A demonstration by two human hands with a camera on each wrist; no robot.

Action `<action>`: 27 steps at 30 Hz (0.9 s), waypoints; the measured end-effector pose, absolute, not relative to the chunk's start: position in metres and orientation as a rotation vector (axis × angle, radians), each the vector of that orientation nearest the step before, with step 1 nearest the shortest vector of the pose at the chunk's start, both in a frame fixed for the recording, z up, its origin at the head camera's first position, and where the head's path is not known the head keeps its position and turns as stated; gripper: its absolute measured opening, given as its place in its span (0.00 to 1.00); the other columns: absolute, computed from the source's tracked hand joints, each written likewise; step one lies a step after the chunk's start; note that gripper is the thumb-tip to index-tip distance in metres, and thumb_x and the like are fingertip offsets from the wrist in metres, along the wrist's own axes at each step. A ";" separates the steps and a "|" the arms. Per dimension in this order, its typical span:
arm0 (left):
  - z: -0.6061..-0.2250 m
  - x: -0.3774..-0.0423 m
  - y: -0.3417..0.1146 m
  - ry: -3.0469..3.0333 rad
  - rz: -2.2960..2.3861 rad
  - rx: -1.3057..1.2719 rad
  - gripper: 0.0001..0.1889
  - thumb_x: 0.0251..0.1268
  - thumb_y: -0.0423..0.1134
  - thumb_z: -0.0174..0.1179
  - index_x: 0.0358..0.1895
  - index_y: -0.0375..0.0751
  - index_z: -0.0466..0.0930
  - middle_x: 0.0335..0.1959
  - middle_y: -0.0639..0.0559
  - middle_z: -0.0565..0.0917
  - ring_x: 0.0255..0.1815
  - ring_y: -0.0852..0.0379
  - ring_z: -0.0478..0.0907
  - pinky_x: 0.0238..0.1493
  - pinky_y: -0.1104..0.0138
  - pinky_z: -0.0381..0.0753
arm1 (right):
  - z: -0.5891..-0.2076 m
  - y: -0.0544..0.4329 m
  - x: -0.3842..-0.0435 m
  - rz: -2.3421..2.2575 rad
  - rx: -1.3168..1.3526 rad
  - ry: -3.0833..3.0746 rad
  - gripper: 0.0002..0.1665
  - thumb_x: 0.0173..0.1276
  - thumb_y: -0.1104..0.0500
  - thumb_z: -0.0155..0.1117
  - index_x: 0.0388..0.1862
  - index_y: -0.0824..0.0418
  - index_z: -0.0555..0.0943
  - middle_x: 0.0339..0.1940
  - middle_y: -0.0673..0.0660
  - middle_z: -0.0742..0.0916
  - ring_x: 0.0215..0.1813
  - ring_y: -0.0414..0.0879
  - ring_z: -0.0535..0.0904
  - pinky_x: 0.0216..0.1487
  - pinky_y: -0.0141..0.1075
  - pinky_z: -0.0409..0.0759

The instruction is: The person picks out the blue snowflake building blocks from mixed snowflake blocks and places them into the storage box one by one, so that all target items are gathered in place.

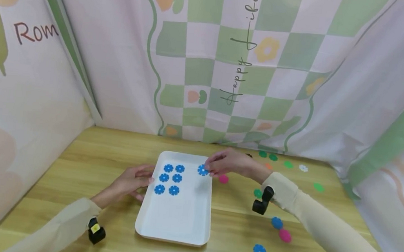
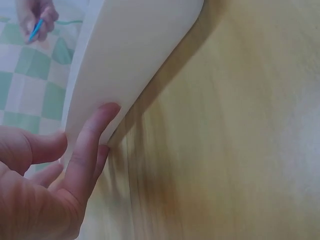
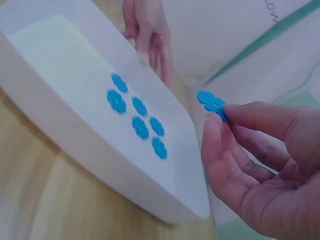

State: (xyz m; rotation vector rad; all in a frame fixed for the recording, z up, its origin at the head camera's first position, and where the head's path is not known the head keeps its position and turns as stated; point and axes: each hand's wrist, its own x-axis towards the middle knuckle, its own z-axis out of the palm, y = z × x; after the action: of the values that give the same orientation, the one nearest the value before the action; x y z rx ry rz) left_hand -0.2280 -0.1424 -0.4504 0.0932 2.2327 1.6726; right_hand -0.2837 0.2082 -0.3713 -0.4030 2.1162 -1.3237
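Observation:
A white tray [image 1: 180, 222] lies on the wooden table with several blue flower pieces [image 1: 169, 178] in two columns at its far left. My right hand [image 1: 216, 166] pinches another blue flower piece [image 1: 202, 170] just above the tray's far right part; the right wrist view shows that piece [image 3: 212, 103] between thumb and fingertip beside the tray's rim [image 3: 125, 170]. My left hand [image 1: 137, 181] rests with straight fingers against the tray's left edge; in the left wrist view its fingers [image 2: 92, 145] touch the tray's side wall [image 2: 135, 55].
Loose flower pieces lie right of the tray: pink [image 1: 223, 179], blue [image 1: 277, 222], pink [image 1: 285, 235], blue [image 1: 260, 251], and green ones [image 1: 288, 164] near the back curtain. Patterned cloth walls [image 1: 209, 61] close in the table on three sides.

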 end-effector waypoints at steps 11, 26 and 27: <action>-0.451 -0.224 -0.135 2.279 1.642 0.196 0.34 0.76 0.30 0.60 0.82 0.39 0.59 0.75 0.26 0.68 0.62 0.30 0.82 0.26 0.52 0.93 | -0.400 0.141 -0.262 -1.240 -0.396 1.982 0.05 0.72 0.64 0.71 0.40 0.67 0.88 0.32 0.60 0.90 0.31 0.42 0.86 0.41 0.37 0.93; -0.441 -0.238 -0.141 2.219 1.553 0.180 0.38 0.76 0.29 0.59 0.83 0.34 0.51 0.77 0.23 0.64 0.64 0.29 0.79 0.29 0.53 0.94 | -0.415 0.091 -0.261 -1.091 -0.406 2.043 0.06 0.70 0.63 0.73 0.34 0.66 0.89 0.30 0.61 0.92 0.28 0.45 0.90 0.38 0.38 0.94; -0.442 -0.239 -0.141 2.217 1.552 0.179 0.37 0.76 0.28 0.59 0.83 0.34 0.52 0.76 0.23 0.65 0.64 0.28 0.79 0.30 0.53 0.94 | -0.416 0.089 -0.260 -1.076 -0.406 2.049 0.06 0.70 0.63 0.73 0.34 0.66 0.89 0.29 0.61 0.92 0.28 0.45 0.90 0.38 0.37 0.93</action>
State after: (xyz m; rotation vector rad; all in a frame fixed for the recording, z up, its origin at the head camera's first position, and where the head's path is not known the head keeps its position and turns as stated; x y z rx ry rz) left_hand -0.2388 -0.1409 -0.4416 0.1793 2.2169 1.5518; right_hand -0.2605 0.0885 -0.4160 -0.4059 2.0494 -1.0758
